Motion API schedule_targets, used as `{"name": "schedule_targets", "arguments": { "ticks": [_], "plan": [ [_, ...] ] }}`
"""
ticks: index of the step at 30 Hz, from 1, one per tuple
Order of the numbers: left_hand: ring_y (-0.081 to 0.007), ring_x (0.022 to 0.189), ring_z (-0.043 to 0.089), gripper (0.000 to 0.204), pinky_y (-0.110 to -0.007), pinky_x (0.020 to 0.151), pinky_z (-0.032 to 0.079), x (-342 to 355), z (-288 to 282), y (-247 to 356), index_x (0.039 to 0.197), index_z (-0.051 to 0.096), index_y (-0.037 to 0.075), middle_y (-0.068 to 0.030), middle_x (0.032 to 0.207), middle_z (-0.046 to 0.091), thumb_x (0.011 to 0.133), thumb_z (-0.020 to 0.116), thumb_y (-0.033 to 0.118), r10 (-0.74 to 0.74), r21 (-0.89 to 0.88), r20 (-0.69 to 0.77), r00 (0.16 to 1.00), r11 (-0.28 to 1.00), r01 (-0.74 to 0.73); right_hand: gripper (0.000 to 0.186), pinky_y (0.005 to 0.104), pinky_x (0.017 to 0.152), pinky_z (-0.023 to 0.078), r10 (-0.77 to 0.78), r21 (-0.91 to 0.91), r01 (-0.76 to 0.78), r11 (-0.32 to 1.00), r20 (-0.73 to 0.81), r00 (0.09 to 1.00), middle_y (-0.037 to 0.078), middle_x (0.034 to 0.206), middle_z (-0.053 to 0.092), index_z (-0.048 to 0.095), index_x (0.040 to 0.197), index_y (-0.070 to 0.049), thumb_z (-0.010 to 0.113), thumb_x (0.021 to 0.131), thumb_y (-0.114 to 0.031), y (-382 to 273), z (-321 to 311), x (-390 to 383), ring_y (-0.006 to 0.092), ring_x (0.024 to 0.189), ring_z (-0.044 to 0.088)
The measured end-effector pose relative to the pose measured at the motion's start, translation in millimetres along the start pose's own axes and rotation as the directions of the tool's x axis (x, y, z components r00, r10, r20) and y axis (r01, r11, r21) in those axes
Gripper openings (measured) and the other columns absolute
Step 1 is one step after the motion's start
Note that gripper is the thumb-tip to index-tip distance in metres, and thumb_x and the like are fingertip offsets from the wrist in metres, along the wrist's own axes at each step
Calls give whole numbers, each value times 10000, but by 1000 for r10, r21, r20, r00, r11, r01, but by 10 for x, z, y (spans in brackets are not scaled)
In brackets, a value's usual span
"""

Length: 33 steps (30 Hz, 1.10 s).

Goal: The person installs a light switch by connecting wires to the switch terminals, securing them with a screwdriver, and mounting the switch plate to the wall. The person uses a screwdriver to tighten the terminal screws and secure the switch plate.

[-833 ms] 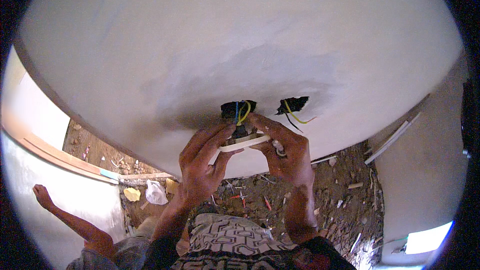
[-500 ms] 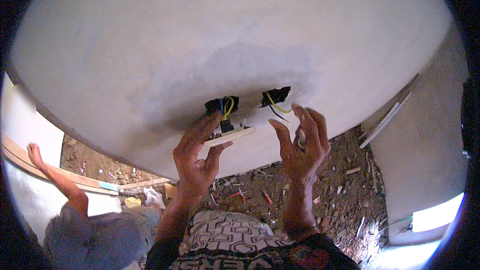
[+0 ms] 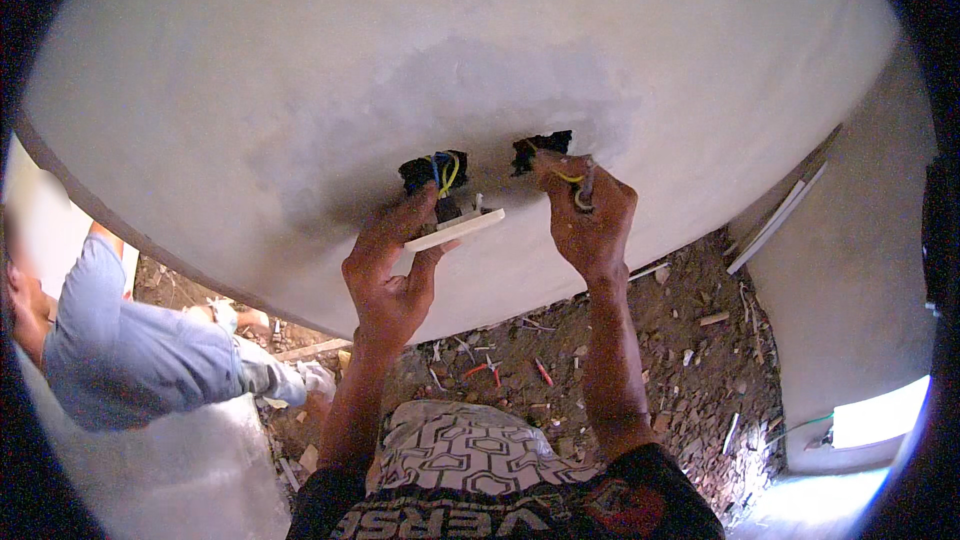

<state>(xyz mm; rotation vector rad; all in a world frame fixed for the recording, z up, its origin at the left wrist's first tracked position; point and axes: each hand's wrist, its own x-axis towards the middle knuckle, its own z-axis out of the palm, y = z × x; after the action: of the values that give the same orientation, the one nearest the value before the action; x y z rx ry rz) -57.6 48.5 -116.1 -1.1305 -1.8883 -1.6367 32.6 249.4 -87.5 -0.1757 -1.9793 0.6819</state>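
Observation:
My left hand [image 3: 385,285] grips a white wall plate [image 3: 455,230], held tilted just below the left opening [image 3: 408,176] in the wall. Blue and yellow wires [image 3: 448,176] run from that opening down to the dark back of the plate. At the right opening [image 3: 556,141], my right hand [image 3: 595,230] has its fingertips closed together at the lower edge, with a yellow wire [image 3: 568,178] bending out by them. A small ring-shaped thing [image 3: 583,202] shows against this hand; what it is I cannot make out. The fingertips partly cover the opening.
Around the openings the plastered wall [image 3: 480,30] has a grey patch. Red-handled pliers [image 3: 487,368] and another red tool [image 3: 543,371] lie on the rubble-strewn ground [image 3: 690,380]. Another person in grey [image 3: 150,350] is at the left. Pale strips [image 3: 780,218] lean at the right wall.
My right hand has moved up and left to the right opening, its spread fingers closing by the wire. My left hand still holds the plate. The other person has shifted and bent over.

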Motion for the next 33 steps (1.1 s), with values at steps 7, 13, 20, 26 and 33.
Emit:
{"name": "schedule_targets", "arguments": {
  "ticks": [7, 13, 20, 26, 33],
  "plan": [
    [-286, 1082, 665, 456, -378, 942, 506, -30, -41, -31, 1166, 701, 59, -126, 1168, 705, 727, 818, 32, -4, 39, -21, 1000, 999, 5, 156, 355, 584, 503, -65, -10, 64, 998, -109, 992, 130, 822, 675, 723, 934, -72, 672, 810, 7, 66, 82, 34, 286, 671, 655],
    [-272, 1067, 670, 443, -380, 931, 511, 6, -57, -3, 1152, 709, 59, -125, 1150, 712, 724, 824, 34, 43, 53, -45, 998, 998, -40, 256, 340, 612, 524, -101, -39, 96, 995, -155, 983, 111, 817, 676, 717, 962, -82, 634, 757, 45, 75, 82, -102, 273, 673, 652],
    [-249, 999, 685, 413, -358, 899, 515, 56, -145, 22, 1120, 727, 42, -138, 1085, 727, 721, 830, 38, -125, -54, 4, 992, 991, 125, 224, 361, 669, 547, 20, 61, -9, 998, -188, 982, 115, 902, 714, 717, 991, -107, 638, 813, 4, 183, 163, -221, 269, 787, 696],
    [-226, 958, 692, 419, -348, 879, 521, 43, -204, -112, 1127, 727, 50, -138, 1064, 731, 721, 826, 40, -7, 0, -4, 1000, 1000, 7, 144, 376, 750, 569, -37, -231, 24, 973, -51, 998, 80, 925, 750, 760, 924, -149, 616, 912, -139, 160, 84, -110, 265, 843, 721],
    [-223, 952, 701, 414, -340, 849, 534, 22, -315, -111, 1128, 725, 54, -126, 1053, 737, 726, 819, 18, 73, -69, 40, 997, 995, -70, 157, 302, 751, 559, 193, 63, -186, 980, -122, 974, 79, 927, 755, 757, 964, -77, 790, 829, -150, -80, 76, -139, 165, 827, 713]
  ]
}}
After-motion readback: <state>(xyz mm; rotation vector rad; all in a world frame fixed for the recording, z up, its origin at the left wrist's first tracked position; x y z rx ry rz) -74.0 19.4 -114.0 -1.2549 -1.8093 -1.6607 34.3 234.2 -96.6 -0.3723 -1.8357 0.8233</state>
